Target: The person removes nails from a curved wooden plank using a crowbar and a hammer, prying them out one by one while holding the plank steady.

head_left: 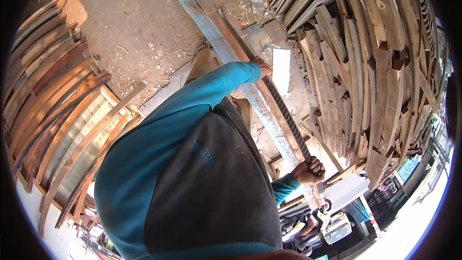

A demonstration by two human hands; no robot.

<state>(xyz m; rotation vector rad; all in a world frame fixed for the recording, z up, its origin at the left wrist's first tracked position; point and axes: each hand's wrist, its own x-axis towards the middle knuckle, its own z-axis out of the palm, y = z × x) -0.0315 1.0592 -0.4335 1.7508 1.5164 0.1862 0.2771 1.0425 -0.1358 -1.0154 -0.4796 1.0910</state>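
A long dark ribbed metal bar runs along a long timber beam with worn blue paint on one side. My left hand, at the end of a teal sleeve, is closed around the bar near its middle. Farther down, my right hand grips the bar by its near end, fingers wrapped round it. The bar's far tip lies against the brown side of the beam. My body hides part of the beam's blue side.
Stacked timber planks rise close on the right. More boards lean at the left. A white sheet lies on the ground beside the beam. Wood chips litter the dirt floor. Parked vehicles show behind the beam's near end.
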